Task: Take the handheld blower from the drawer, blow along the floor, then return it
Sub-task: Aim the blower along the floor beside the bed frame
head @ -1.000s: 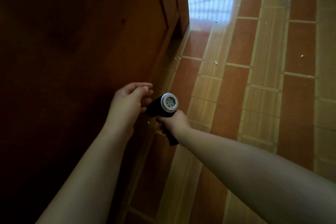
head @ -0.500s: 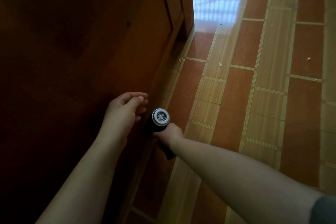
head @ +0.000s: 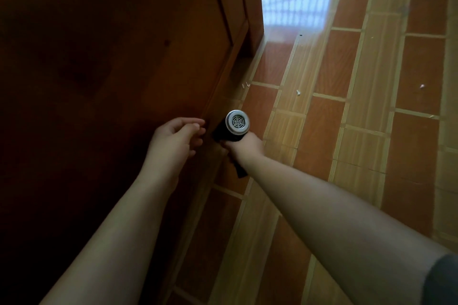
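The handheld blower [head: 231,129] is black with a silver grilled intake cap that faces up at me. My right hand [head: 244,147] grips its handle, and the handle's lower end sticks out below the wrist. The nozzle points down and left toward the foot of the dark wooden cabinet [head: 111,69]; the nozzle's tip is hidden. My left hand [head: 174,138] hovers just left of the blower with loosely curled fingers, holding nothing and close to the cabinet front. No drawer front can be made out in the dark wood.
The floor [head: 347,131] is orange and tan tile with pale grout lines. Small white scraps lie on it, one by the cabinet base [head: 245,85], one further out [head: 298,92], another at the right [head: 422,86]. Window light glares on the far tiles [head: 295,0].
Both hands and the blower dropped lower and slightly left a half second ago, then came back up and right. The grip on the blower is unchanged.
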`<state>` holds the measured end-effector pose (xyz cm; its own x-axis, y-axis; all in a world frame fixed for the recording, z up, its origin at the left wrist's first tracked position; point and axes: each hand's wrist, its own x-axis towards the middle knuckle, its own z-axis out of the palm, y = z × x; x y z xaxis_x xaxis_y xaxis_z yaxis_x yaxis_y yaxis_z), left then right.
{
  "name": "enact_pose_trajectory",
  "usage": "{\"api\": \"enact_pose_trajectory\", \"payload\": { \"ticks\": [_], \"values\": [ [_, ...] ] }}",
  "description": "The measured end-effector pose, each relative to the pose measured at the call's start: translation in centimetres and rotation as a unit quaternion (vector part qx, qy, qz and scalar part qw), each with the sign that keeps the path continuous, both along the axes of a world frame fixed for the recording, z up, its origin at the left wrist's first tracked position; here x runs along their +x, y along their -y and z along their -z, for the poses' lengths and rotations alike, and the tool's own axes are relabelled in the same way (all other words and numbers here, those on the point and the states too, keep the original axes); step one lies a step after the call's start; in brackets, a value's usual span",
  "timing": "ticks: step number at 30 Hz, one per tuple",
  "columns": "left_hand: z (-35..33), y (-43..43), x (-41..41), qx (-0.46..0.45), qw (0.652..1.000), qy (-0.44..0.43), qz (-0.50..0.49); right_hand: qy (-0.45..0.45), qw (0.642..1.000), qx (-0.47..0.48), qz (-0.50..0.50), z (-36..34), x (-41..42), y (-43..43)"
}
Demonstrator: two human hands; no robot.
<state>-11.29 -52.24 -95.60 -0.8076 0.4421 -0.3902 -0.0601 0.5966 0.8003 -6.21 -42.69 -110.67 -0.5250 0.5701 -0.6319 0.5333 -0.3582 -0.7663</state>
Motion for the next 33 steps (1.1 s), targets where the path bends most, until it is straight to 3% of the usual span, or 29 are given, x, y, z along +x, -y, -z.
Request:
{"api": "enact_pose_trajectory", "payload": {
  "ticks": [12, 22, 33],
  "values": [
    [-6.8, -9.1, 0.1, -0.028, 0.999, -0.007, 0.030, 0.000, 0.998, -0.052, -0.030, -6.6, 2.7, -4.7],
    [-1.7, -15.6, -4.9, -0.020, 0.999, 0.010, 0.045, 0.035, 0.998, -0.051, 0.025, -1.4, -3.3, -10.7],
    [-0.2, -18.1, -7.0, -0.003, 0.999, 0.017, 0.050, 0.071, 0.995, 0.047, 0.044, 0.3, -6.6, -17.8]
  ]
}}
